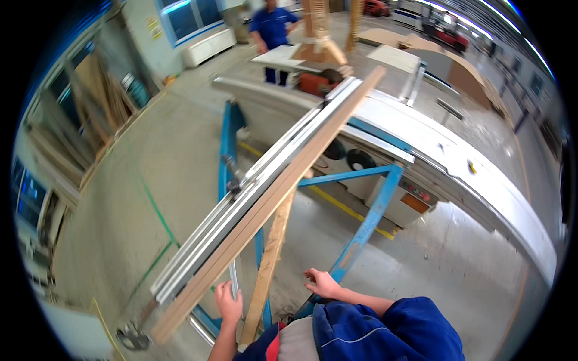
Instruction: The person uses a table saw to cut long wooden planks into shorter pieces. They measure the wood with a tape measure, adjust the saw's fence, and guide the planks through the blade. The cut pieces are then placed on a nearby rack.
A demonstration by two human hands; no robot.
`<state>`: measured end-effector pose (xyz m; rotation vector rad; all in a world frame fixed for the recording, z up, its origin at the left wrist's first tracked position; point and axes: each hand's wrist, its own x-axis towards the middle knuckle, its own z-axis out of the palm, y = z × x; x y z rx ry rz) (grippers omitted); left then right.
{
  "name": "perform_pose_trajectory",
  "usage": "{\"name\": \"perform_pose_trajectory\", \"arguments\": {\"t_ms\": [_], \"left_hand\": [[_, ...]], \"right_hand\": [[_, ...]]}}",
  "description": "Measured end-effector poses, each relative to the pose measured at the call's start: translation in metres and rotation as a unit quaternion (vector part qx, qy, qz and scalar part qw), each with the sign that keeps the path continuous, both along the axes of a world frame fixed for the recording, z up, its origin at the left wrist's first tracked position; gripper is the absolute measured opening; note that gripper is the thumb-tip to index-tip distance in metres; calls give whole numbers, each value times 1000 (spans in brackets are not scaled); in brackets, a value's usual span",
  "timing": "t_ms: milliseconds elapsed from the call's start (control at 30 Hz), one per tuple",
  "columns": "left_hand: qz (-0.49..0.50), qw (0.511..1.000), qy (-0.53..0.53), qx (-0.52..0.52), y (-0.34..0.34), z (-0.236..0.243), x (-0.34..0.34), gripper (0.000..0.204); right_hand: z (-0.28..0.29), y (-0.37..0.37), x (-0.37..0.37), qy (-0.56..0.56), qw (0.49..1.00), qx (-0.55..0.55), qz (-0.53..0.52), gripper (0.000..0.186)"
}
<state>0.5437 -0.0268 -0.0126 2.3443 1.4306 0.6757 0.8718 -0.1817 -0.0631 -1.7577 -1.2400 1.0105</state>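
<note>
A long brown wooden board (265, 207) lies diagonally along a silver aluminium fence (253, 180), from near the lower left up to the saw table. My left hand (229, 304) is just below the board's near part with its fingers apart; it appears to hold nothing. To the right, my right hand (323, 284) hovers near a blue steel strut (367, 231), its fingers loosely bent and apart, with nothing visible in them. Between my hands, a narrower wooden strip (269, 265) leans under the board. A dark clamp-like stop (233, 185) sits on the fence.
The white sliding table (463, 159) of a panel saw curves off to the right, with a small yellow-and-black item (472, 166) on it. A person in blue (272, 27) stands beyond the machine. Sheets and boards (99, 84) lean along the left wall.
</note>
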Motion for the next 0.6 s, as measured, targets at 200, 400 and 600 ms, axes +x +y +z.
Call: {"name": "perform_pose_trajectory", "arguments": {"t_ms": [200, 400, 600], "left_hand": [[128, 973, -107, -161, -19, -71, -19, 35], [223, 852, -297, -369, -23, -82, -54, 54], [359, 499, -736, -284, 57, -37, -54, 89]], "right_hand": [[15, 27, -21, 9, 1000, -7, 17, 40], [6, 58, -43, 2, 997, -9, 77, 41], [19, 77, -37, 17, 997, -10, 69, 43]]}}
